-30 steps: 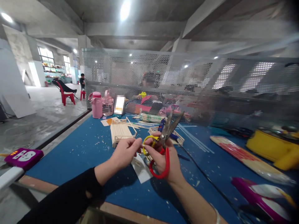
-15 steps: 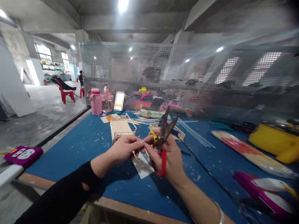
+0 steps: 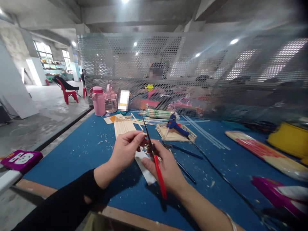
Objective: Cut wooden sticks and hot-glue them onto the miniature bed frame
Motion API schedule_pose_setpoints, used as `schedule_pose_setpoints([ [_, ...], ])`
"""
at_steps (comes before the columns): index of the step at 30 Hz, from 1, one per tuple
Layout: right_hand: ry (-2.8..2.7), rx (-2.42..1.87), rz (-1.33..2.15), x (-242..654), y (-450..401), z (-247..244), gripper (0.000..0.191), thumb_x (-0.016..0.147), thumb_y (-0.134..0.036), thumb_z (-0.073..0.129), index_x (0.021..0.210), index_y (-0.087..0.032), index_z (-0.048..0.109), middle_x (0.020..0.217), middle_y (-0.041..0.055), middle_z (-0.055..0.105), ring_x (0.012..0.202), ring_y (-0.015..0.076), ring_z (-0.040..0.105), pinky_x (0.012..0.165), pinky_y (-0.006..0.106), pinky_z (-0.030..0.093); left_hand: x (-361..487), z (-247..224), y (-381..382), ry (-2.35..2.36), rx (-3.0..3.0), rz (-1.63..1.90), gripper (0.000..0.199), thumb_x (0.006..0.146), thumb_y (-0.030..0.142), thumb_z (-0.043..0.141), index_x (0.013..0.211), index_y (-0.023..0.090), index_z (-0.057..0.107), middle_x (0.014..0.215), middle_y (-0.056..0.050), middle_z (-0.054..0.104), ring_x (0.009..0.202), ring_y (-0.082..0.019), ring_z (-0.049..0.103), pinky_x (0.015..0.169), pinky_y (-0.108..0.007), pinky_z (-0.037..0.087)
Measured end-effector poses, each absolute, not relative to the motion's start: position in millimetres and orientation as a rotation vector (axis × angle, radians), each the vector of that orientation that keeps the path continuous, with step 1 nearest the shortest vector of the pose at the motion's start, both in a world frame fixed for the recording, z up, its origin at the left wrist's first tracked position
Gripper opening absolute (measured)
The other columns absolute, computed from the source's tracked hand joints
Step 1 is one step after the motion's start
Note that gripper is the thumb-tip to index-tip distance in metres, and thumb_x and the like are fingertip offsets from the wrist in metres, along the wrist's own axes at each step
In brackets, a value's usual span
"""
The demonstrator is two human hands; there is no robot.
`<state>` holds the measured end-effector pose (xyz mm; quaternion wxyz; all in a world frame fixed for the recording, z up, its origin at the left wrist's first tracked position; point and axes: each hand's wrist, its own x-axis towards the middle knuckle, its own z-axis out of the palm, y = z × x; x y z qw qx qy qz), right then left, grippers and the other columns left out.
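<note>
Fingers of the left hand are pinched together on one small pale stick; those of the right hand close about one pair of scissors. Both things are up over the blue tabletop, near one white paper. Beyond are two pale wooden pieces, a slatted one and a shallow tray with one blue glue gun over it, and two pink bottles, a solid jug and a see-through bottle. The scissors have red handles and dark, narrow blades, edge-on, tips up. Most of the stick is hidden by fingers. I can't tell whether the two dark handles by the right hand are one tool.
</note>
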<state>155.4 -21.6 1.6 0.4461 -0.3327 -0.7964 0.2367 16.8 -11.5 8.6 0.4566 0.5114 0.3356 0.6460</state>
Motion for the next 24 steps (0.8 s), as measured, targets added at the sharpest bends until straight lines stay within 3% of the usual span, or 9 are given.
schedule_pose_setpoints([
  [8, -2.001, -0.854, 0.368, 155, -21, -2, 0.035, 0.076, -0.038, 0.065, 0.105, -0.022, 0.054, 0.098, 0.0070, 0.062, 0.087, 0.0214, 0.059, 0.077, 0.035, 0.048, 16, 4, -14, 0.864, 1.415, 1.686, 0.015, 0.076, 0.027, 0.064, 0.078, 0.014, 0.072, 0.065, -0.001, 0.066, 0.056, -0.010, 0.056, 0.053, -0.020, 0.047],
  [13, -1.987, -0.893, 0.291, 156, -20, -4, 0.038, 0.076, -0.039, 0.065, 0.108, -0.020, 0.055, 0.097, 0.0076, 0.061, 0.086, 0.0212, 0.058, 0.075, 0.035, 0.048, 14, 1, -16, 0.920, 1.603, 1.726, 0.013, 0.080, 0.022, 0.061, 0.079, 0.016, 0.073, 0.067, -0.001, 0.067, 0.058, -0.009, 0.057, 0.055, -0.020, 0.047],
  [19, -1.982, -0.923, 0.245, 156, -22, -2, 0.038, 0.078, -0.043, 0.063, 0.107, -0.018, 0.057, 0.091, 0.0077, 0.063, 0.080, 0.0200, 0.059, 0.071, 0.033, 0.049, 13, -3, -16, 0.980, 1.724, 1.756, 0.016, 0.083, 0.024, 0.058, 0.087, 0.017, 0.073, 0.079, -0.004, 0.072, 0.072, -0.014, 0.065, 0.066, -0.024, 0.052],
  [24, -1.980, -0.932, 0.244, 156, -21, -4, 0.033, 0.080, -0.037, 0.061, 0.108, -0.020, 0.058, 0.092, 0.0073, 0.064, 0.077, 0.0189, 0.058, 0.068, 0.032, 0.049, 11, -1, -17, 1.069, 1.814, 1.811, 0.015, 0.083, 0.024, 0.059, 0.086, 0.019, 0.073, 0.081, -0.004, 0.074, 0.072, -0.015, 0.065, 0.068, -0.025, 0.051],
])
